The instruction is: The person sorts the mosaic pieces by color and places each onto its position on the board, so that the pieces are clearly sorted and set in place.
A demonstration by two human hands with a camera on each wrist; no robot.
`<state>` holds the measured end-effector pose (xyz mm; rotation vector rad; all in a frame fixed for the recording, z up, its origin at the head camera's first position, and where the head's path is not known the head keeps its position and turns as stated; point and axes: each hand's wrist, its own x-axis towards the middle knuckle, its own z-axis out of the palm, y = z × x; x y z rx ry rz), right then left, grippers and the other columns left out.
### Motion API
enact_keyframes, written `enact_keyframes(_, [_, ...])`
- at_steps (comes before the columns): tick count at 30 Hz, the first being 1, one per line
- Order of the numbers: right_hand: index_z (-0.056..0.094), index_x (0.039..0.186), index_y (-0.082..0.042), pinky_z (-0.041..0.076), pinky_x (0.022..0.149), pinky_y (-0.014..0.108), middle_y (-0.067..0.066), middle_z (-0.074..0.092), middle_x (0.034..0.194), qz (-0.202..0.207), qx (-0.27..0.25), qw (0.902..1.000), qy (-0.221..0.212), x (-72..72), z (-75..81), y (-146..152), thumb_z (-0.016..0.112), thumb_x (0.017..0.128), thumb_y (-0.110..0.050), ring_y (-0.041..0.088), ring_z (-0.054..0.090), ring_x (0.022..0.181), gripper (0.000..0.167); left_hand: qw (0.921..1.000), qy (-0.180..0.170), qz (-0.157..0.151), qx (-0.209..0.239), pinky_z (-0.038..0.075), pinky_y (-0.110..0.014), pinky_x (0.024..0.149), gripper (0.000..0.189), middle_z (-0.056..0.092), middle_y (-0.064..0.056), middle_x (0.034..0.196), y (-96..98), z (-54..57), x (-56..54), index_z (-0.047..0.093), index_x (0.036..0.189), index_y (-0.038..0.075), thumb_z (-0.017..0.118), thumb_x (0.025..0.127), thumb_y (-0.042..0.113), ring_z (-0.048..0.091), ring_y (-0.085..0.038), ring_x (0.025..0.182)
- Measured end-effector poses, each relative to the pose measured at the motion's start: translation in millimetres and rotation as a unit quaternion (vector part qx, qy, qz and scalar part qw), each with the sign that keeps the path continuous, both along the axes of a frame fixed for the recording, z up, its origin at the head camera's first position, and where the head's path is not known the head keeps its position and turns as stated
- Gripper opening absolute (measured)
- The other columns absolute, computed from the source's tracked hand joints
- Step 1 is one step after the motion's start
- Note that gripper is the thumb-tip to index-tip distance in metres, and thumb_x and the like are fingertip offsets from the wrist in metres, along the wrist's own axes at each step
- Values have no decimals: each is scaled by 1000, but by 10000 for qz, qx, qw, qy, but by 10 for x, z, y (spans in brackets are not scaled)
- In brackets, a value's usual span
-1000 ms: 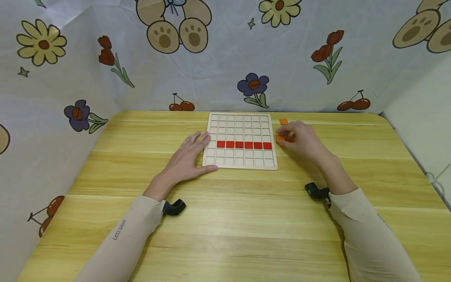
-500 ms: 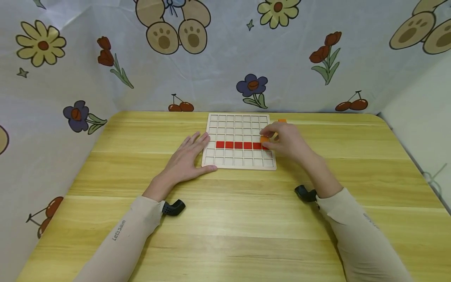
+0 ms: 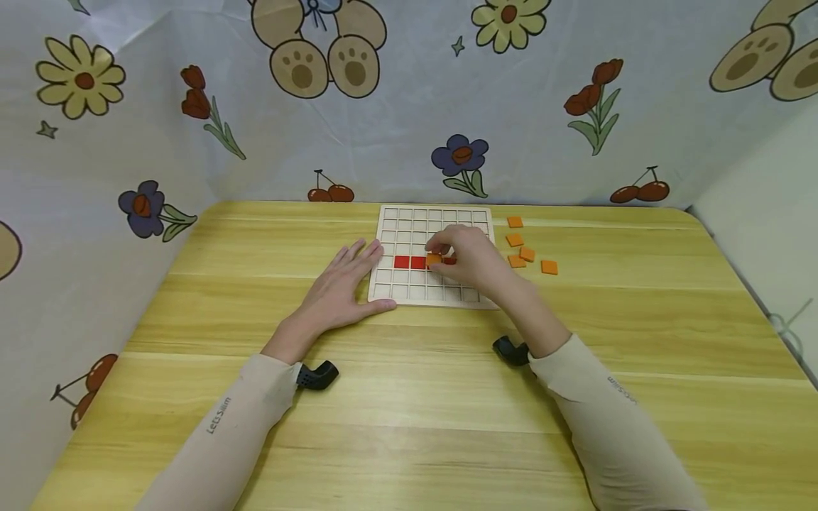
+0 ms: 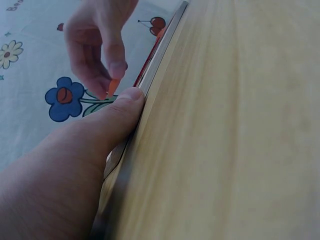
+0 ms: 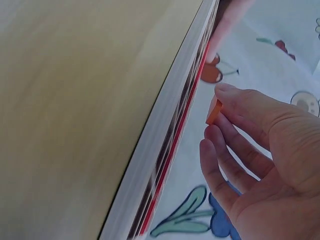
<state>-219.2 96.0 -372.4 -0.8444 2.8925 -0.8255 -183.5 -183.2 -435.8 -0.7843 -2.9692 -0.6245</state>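
One tile [image 3: 434, 260], head view: over board [image 3: 418, 292], pinched by right hand [image 3: 473, 255]; left hand [image 3: 337, 287], fingers [image 3: 368, 260] straight, at board's left edge. Left wrist: left thumb [image 4: 122, 107] on board's rim. Right wrist: tile apart from board; likely light, stiff; best held by edges.

Yellowish round-cornered wood-grain table [image 3: 409, 440] softly lit | white cloth [image 3: 390, 128] printed with flowers [image 3: 84, 80] and cherries [image 3: 341, 193] hung behind and left of the table | plain off-white surface [image 3: 773, 213] seen right of the table

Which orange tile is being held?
The orange tile pinched by the right hand above the board; the other five orange tiles lie on the table.
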Motion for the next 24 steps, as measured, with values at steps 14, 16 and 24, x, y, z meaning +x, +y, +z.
enact_keyframes(14, [79, 106, -5, 59, 82, 32, 5, 75, 94, 412, -163, 9990, -45, -6, -68, -359, 88, 86, -11, 22, 68, 88, 23, 10000, -21, -25, 9, 6, -44, 136, 104, 20, 0, 177, 4, 28, 6, 26, 169, 14, 68, 91, 70, 11, -26, 165])
enact_keyframes(16, [79, 107, -5, 60, 82, 32, 6, 76, 95, 490, -144, 9986, -103, -10, -78, -394, 88, 86, -11, 22, 69, 88, 23, 10000, -5, -35, 37, 6, -45, 136, 104, 21, 0, 177, 5, 29, 5, 26, 169, 14, 69, 91, 69, 11, -26, 165])
enact_keyframes(24, [79, 107, -4, 60, 83, 32, 6, 76, 97, 551, -91, 9982, -198, 32, -109, -471, 88, 86, -9, 21, 70, 90, 23, 10000, 11, -30, 10, 6, -44, 136, 105, 21, -1, 177, 0, 8, -5, 25, 169, 14, 69, 91, 69, 11, -26, 165])
